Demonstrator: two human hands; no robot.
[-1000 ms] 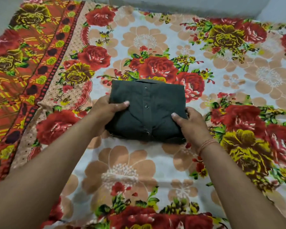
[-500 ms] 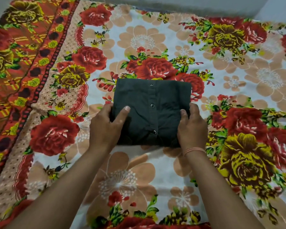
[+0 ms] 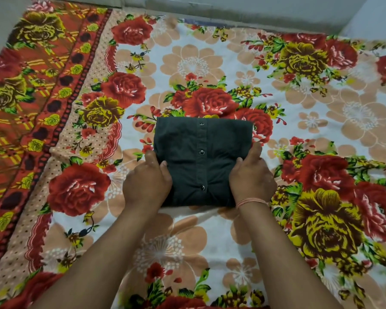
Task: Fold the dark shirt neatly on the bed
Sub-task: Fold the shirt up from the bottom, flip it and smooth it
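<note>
I judge the folding at its last step — my left hand (image 3: pixel 146 180) and right hand (image 3: pixel 251 175) clasp the dark shirt (image 3: pixel 201 161) mid-bed (image 3: pixel 210 230) — next: release, press flat.

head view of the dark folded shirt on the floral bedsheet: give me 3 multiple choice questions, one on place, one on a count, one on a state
1. Where do the two hands hold the dark green folded cotton shirt?
A. at its far edge
B. at its near left and right corners
C. both on its left side

2. How many buttons show on the shirt's placket?
A. one
B. three
C. six

3. What state is the shirt in?
A. spread out flat and unfolded
B. hanging in the air
C. folded into a compact rectangle lying on the red-and-peach floral bedsheet

Answers:
1. B, since the left hand grips the near left corner and the right hand the near right one.
2. B, since three small round buttons sit in a line down the middle.
3. C, since its edges form a neat block resting on the sheet.
</note>
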